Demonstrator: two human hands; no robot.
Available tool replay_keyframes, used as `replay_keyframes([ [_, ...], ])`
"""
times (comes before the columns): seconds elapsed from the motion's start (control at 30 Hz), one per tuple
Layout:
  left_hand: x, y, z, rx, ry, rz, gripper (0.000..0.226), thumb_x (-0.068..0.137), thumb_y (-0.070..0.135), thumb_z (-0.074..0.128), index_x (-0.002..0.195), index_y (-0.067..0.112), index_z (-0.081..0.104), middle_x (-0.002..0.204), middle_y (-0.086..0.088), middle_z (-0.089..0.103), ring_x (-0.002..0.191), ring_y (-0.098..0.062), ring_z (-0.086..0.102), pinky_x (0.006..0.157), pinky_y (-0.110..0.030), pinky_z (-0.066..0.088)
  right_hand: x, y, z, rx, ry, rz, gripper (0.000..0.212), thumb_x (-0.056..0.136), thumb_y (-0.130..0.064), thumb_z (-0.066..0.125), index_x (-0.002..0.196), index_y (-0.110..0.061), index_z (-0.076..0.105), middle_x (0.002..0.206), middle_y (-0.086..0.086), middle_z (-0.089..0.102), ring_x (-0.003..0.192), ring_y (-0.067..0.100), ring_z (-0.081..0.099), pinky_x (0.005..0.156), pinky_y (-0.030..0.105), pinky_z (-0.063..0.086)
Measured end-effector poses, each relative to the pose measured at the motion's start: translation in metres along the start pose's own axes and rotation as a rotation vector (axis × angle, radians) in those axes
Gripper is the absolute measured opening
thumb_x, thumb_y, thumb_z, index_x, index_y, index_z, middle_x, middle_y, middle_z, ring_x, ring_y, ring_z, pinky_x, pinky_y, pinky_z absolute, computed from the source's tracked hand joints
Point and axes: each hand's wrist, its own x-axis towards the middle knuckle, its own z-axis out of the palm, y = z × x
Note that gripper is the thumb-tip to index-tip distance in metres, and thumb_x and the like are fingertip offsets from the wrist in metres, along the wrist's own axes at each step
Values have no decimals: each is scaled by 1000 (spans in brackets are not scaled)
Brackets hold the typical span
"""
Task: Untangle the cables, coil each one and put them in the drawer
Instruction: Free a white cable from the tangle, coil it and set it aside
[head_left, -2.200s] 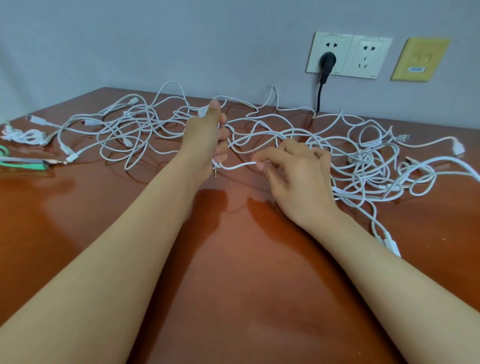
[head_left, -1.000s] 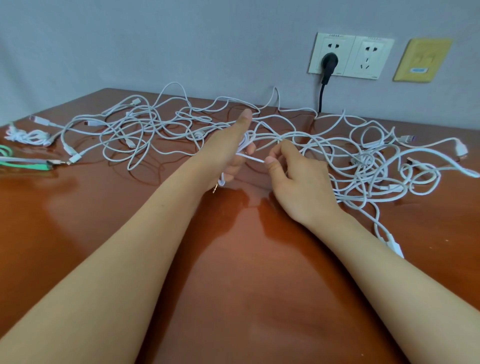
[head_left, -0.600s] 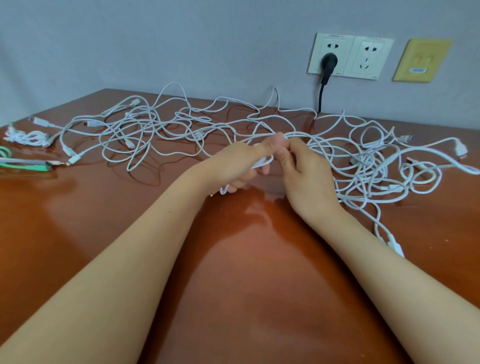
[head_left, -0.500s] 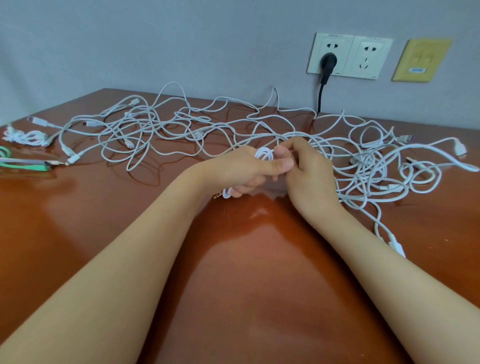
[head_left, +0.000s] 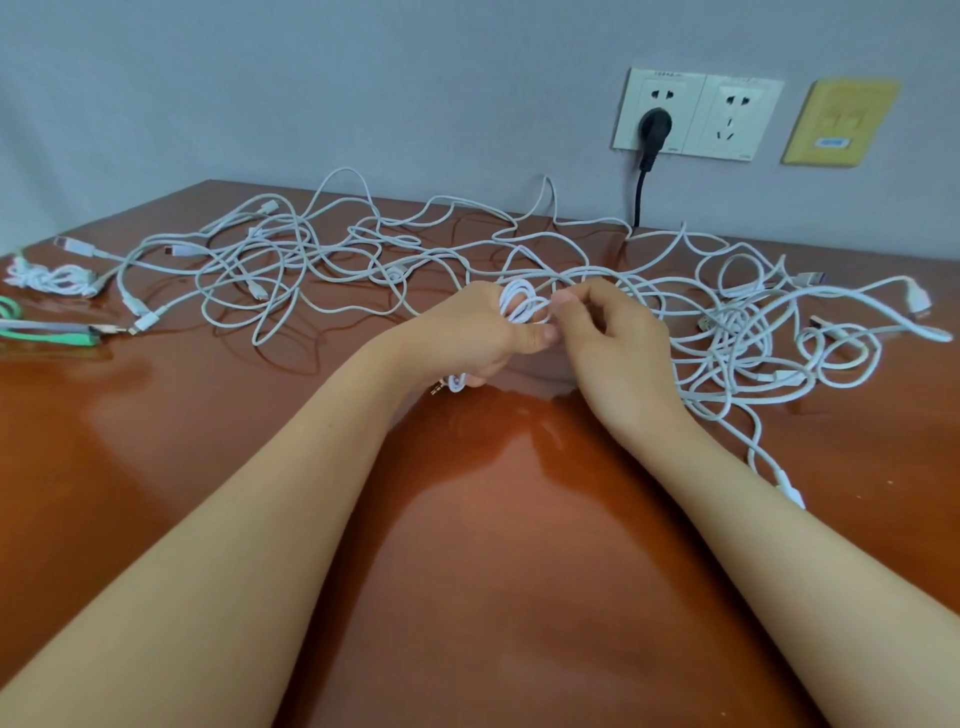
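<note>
A wide tangle of white cables (head_left: 332, 270) sprawls over the back half of the brown table (head_left: 493, 571). My left hand (head_left: 478, 338) grips a small coil of white cable (head_left: 522, 306), looped over its fingers; the cable's jack plug end hangs below the palm. My right hand (head_left: 613, 343) pinches the same cable just right of the coil, thumb and forefinger together. The cable runs on from there into the denser knot of cables (head_left: 737, 338) at the right. No drawer is in view.
A bundled white cable (head_left: 49, 275) and a green cable (head_left: 47, 332) lie at the table's left edge. A black plug (head_left: 654, 127) sits in the wall socket behind, its cord dropping behind the table. A white connector (head_left: 789, 491) lies by my right forearm.
My left hand turned and gathered the loose cable into loops. My right hand moved in from the right and now pinches the cable beside the coil. The tangle shifted slightly.
</note>
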Motion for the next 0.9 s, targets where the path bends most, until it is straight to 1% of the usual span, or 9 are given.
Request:
replay_keyframes([
  [0.17,1,-1,1,125,46,12,38,89,18,62,62,15,35,33,9,27,31,-8,23,39,-16,23,0,-1,-2,50,-17,4,22,86,-28,62,66,-29,53,66,-8,58,63,4,49,65,22,37],
  [0.27,1,-1,0,127,53,9,41,89,21,63,59,16,36,32,9,28,31,-8,23,39,-17,23,0,0,-1,31,-49,-59,19,88,-22,60,73,-29,51,65,-10,53,61,1,46,62,17,35],
  [0.4,2,-3,0,147,-11,14,39,86,23,67,61,12,39,32,7,28,29,-9,25,38,-16,23,-1,0,1,70,-61,-131,11,83,-22,55,77,-30,48,68,-9,51,62,3,43,62,24,35],
  [0.5,1,-2,0,84,-93,6,14,93,17,57,86,7,48,34,7,26,30,-8,22,36,-13,21,1,0,0,164,-21,-64,21,86,-17,61,74,-30,49,61,-6,47,56,8,40,61,29,37],
  [0.53,0,-1,0,36,-118,-7,13,95,15,51,86,8,48,34,7,25,30,-7,20,36,-13,19,1,1,0,195,-8,-35,22,87,-15,61,75,-29,49,61,-4,46,57,9,41,62,31,39],
  [0.6,-1,0,1,-63,-168,-40,22,99,16,43,78,7,45,35,6,25,29,-6,19,36,-11,16,2,2,1,236,6,6,24,92,-11,53,77,-29,48,63,-4,49,62,12,46,70,41,48],
  [0.67,-2,1,3,-108,-173,-51,25,100,19,39,82,4,48,35,5,25,28,-5,18,36,-10,16,1,2,1,207,19,0,28,95,-9,45,77,-29,48,64,-6,51,65,15,49,76,44,50],
  [0.77,0,1,2,-138,-42,-20,32,101,20,37,79,8,55,34,7,24,28,-5,18,39,-12,13,1,1,1,56,15,-12,20,95,-10,43,82,-25,47,64,-8,52,65,16,50,72,34,44],
  [0.9,6,-3,-3,-186,182,21,31,101,22,38,82,4,56,34,8,24,29,-7,17,42,-14,12,-3,-2,2,-233,-93,-43,11,92,-17,44,100,-20,51,71,-1,60,85,34,57,85,44,42],
])
